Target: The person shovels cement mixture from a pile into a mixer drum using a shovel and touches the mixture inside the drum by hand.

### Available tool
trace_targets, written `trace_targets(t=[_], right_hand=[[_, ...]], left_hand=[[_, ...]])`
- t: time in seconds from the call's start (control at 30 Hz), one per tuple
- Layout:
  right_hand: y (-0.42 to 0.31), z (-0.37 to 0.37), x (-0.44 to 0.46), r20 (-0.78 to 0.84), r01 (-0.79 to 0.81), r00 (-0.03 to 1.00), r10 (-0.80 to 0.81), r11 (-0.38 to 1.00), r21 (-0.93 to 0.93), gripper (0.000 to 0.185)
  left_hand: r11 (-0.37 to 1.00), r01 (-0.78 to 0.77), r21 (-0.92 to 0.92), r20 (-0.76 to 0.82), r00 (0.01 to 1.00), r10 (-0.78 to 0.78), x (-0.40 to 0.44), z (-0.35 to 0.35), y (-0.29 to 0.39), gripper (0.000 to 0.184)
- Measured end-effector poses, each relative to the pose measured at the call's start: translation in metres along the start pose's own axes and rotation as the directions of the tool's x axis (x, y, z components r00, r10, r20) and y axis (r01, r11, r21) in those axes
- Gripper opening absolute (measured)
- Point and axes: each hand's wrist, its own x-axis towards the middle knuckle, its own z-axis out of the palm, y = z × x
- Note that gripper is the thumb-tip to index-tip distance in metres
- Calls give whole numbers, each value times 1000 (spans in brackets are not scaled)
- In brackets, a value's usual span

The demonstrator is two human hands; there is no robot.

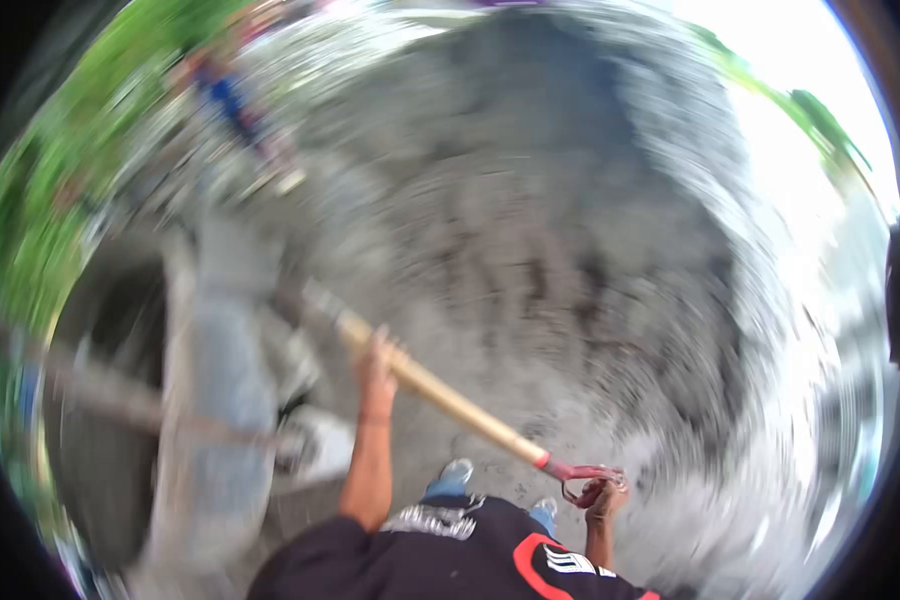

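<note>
A shovel with a pale wooden shaft (460, 408) and a red D-shaped grip slants across the view. My left hand (377, 368) is closed around the shaft towards its blade end. At the other end, my right hand (606, 494) is wrapped on the red grip. The grey blade (238, 258) is smeared by motion, close to the rim of a large drum, and I cannot tell whether it carries anything. That drum (220, 400) looks like a concrete mixer, its dark mouth facing left.
A tall heap of grey sand or gravel (530, 220) rises ahead and to the right. Another person in blue (228, 100) stands at the upper left. A whitish object (320, 443) sits beside the drum. My shoes (457, 470) are on grey ground. Greenery lines the left.
</note>
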Motion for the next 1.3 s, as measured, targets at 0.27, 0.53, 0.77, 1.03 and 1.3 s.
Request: trace_targets(t=[0.27, 0.53, 0.77, 1.03, 1.3], right_hand=[[-108, -206, -44, -323, 97, 924, -204, 943, -318, 15], [-213, -171, -52, 204, 227, 973, -105, 581, -781, 25], [-112, -113, 15, 499, 422, 866, 34, 488, -764, 37], [-134, -68, 80, 532, 488, 846, -31, 449, -749, 39], [-146, -25, 104, 484, 433, 875, 10, 433, -791, 36]], left_hand=[[823, 478, 308, 262, 789, -556, -76, 51, -298, 12], [496, 725, 478, 29, 552, -834, -226, 63, -447, 20], [375, 646, 665, 115, 407, -906, -211, 54, -432, 35], [432, 272, 860, 106, 732, -673, -107, 13, -299, 27], [948, 131, 291, 255, 944, -208, 113, -163, -25, 33]])
